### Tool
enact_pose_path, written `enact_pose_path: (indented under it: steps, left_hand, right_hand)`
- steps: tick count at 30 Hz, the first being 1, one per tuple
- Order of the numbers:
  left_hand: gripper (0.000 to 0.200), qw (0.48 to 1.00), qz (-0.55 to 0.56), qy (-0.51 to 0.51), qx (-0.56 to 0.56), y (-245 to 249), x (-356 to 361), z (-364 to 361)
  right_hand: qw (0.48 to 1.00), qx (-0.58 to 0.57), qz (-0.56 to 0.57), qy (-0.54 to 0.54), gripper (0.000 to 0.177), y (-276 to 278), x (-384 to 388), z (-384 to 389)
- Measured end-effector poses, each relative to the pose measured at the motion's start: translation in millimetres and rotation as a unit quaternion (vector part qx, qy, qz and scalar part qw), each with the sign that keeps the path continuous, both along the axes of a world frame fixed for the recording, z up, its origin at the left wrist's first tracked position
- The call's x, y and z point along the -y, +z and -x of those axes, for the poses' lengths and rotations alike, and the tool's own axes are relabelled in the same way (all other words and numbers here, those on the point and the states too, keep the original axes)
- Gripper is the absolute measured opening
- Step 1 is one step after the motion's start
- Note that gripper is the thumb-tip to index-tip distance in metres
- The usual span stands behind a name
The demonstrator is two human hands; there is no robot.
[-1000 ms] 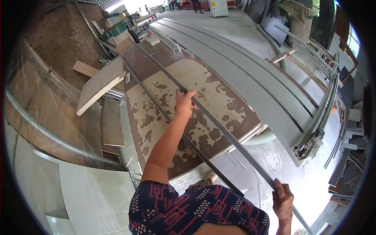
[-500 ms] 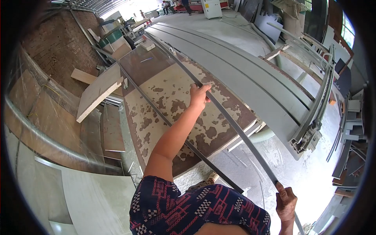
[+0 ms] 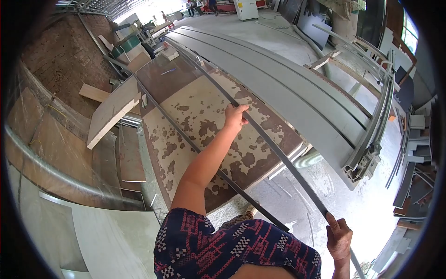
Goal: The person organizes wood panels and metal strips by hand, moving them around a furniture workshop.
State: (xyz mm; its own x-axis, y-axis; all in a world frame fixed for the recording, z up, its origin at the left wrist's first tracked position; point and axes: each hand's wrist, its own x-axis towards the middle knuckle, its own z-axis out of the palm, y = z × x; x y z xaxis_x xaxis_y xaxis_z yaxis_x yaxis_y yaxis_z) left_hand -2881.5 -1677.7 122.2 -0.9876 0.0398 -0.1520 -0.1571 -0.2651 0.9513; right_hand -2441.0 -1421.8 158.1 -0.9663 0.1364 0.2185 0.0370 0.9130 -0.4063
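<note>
A long, narrow grey strip (image 3: 283, 158) runs slantwise from the far end of the worktable down past its near edge. My left hand (image 3: 236, 116) is closed around it over the middle of the table. Lower right, beyond the table edge, my right hand (image 3: 339, 236) grips the same strip near its close end. A second long dark strip (image 3: 190, 142) lies across the table to the left, its near end sticking out over the floor; neither hand touches it. Beneath both strips is the worn, patchy brown tabletop (image 3: 218, 125).
A long grey sliding table (image 3: 278, 83) with grooves adjoins on the right, with a metal rail frame (image 3: 381, 125) across it. A pale thick board (image 3: 114, 111) leans at the left. A ribbed hose (image 3: 309, 159) emerges under the table. Distant people are at the back.
The view has turned slightly, so the background sits a little further left and lower at the left side. Both hands keep their hold on the strip, nearly unmoved.
</note>
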Motion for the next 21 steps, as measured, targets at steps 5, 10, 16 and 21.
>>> enact_pose_path:
  steps: [5,10,16,21]
  left_hand:
    - [0.026,1.0,0.006,0.01,0.023,-7.8,-2.9,11.8]
    - [0.025,0.999,0.035,0.002,0.037,-16.8,-4.5,27.0]
    - [0.022,0.995,0.054,-0.036,0.08,-25.1,2.5,46.3]
    - [0.019,0.993,0.058,-0.066,0.078,-18.9,11.2,41.5]
  right_hand:
    - [1.0,0.019,-0.012,-0.005,0.058,13.2,1.4,11.7]
    - [0.999,0.047,-0.015,-0.018,0.056,29.7,6.5,24.3]
    - [0.996,0.091,-0.004,-0.015,0.053,41.1,10.1,44.6]
    - [0.994,0.076,0.07,0.02,0.053,29.3,8.4,55.5]
